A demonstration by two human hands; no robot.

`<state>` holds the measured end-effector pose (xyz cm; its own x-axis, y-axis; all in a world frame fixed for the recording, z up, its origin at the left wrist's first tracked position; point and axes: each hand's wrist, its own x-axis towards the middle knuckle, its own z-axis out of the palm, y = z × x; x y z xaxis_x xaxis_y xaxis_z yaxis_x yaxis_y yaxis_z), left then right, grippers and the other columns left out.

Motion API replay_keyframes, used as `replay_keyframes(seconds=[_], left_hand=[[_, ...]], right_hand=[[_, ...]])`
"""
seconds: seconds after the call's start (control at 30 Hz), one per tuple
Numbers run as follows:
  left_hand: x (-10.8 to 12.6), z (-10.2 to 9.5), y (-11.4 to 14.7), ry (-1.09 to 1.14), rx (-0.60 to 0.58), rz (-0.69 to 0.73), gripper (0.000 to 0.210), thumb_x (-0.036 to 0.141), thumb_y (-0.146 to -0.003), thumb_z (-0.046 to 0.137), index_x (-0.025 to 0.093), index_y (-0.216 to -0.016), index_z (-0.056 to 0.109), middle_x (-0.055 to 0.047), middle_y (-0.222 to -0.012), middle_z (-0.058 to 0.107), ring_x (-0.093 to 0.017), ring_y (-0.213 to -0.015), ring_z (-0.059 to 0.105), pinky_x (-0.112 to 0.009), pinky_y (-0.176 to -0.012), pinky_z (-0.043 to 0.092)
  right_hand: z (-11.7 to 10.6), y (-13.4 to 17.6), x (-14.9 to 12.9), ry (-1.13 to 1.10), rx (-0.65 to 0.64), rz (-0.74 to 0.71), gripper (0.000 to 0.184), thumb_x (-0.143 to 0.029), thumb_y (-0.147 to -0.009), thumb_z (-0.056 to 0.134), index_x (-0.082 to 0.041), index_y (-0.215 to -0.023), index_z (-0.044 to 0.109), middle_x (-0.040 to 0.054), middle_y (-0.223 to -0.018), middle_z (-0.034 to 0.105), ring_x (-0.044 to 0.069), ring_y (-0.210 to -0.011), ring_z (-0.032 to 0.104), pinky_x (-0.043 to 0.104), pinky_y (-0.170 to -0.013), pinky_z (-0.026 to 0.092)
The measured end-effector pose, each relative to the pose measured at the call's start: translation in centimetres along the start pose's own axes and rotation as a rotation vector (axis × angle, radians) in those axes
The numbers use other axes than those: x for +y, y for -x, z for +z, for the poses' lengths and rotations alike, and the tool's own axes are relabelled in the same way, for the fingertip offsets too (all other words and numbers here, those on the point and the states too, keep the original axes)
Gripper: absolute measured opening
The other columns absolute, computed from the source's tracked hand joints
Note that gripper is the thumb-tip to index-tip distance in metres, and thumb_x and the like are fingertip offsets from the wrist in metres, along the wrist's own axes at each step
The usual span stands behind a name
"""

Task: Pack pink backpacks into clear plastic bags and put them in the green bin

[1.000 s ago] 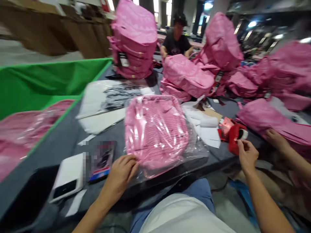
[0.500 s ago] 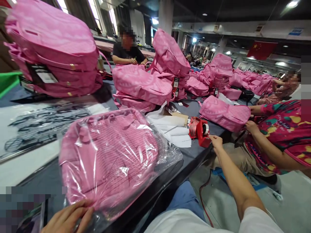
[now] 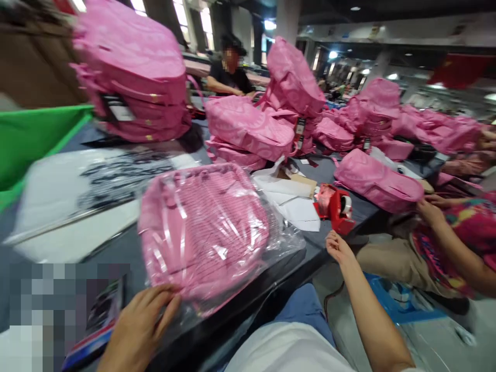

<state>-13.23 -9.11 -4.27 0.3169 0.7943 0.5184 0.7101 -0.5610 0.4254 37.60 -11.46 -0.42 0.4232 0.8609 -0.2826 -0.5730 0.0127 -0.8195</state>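
One green fabric bin (image 3: 42, 142) far left of the bagged backpack (image 3: 205, 232). Printed plastic bags (image 3: 96, 186) lie flat just left of the backpack, probably so one lifts off easily. My left hand (image 3: 141, 320) is at the backpack's lower-left corner, fingers bent over the film, looks like to steady it; can't tell if any film is pinched. Backpack itself lies flat on the table (image 3: 124, 252), slack film spilling off its right side. White papers (image 3: 300, 211) just right of it, red tape dispenser (image 3: 341, 214) further right, likely parked there to suit my reaching arm. Right hand (image 3: 340, 249) also well right of the backpack, just by the dispenser, fingertips closed together; can't make out any tape between them. Farthest right of the backpack, a co-worker's hand (image 3: 432, 213) is at a pink backpack (image 3: 380, 181).
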Motion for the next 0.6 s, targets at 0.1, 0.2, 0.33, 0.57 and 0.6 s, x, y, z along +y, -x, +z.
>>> replay_keyframes(seconds=[0.1,0.2,0.33,0.57,0.6], left_hand=[[2.6,-1.1,-0.9,0.0,-0.109,-0.077,0.038,0.049,-0.1,0.045,0.024,-0.085,0.069,-0.006,-0.092,0.075,-0.024,-0.087,0.069,-0.039,-0.08,0.057],[3.7,-1.6,-1.7,0.005,-0.16,-0.174,0.032,0.036,-0.101,0.045,0.021,-0.085,0.068,-0.007,-0.097,0.073,-0.023,-0.094,0.066,-0.039,-0.087,0.053],[4.0,-1.7,-1.9,0.018,-0.197,-0.217,0.024,0.028,-0.101,0.049,0.02,-0.09,0.068,-0.007,-0.1,0.071,-0.022,-0.097,0.062,-0.039,-0.09,0.05],[4.0,-1.5,-1.7,0.031,-0.188,-0.227,0.019,0.023,-0.101,0.05,0.019,-0.092,0.067,-0.006,-0.101,0.07,-0.022,-0.098,0.061,-0.038,-0.089,0.048],[4.0,-1.4,-1.6,0.036,-0.182,-0.229,0.019,0.023,-0.101,0.051,0.02,-0.091,0.066,-0.005,-0.101,0.07,-0.022,-0.098,0.061,-0.037,-0.089,0.047]], right_hand=[[7.1,2.3,2.8,0.108,-0.342,0.205,0.034,-0.033,-0.089,0.073,-0.022,-0.076,0.043,-0.0104,-0.059,0.032,0.005,-0.044,0.021,0.013,-0.037,0.018],[15.0,4.6,4.7,0.433,-0.935,0.225,0.039,-0.049,-0.089,0.074,-0.021,-0.08,0.048,-0.0096,-0.06,0.035,0.005,-0.049,0.022,0.018,-0.043,0.019],[24.6,5.5,7.0,0.918,-1.542,-0.072,0.04,-0.052,-0.092,0.068,-0.018,-0.076,0.052,-0.0057,-0.067,0.042,0.008,-0.061,0.033,0.023,-0.057,0.028],[31.2,3.1,11.7,1.782,-1.679,-0.337,0.028,-0.039,-0.083,0.082,-0.019,-0.089,0.065,-0.003,-0.074,0.06,0.013,-0.067,0.05,0.026,-0.062,0.027],[31.2,2.8,11.7,1.846,-1.588,-0.373,0.035,-0.042,-0.079,0.086,-0.019,-0.096,0.065,-0.0014,-0.078,0.064,0.014,-0.069,0.053,0.025,-0.062,0.028]])
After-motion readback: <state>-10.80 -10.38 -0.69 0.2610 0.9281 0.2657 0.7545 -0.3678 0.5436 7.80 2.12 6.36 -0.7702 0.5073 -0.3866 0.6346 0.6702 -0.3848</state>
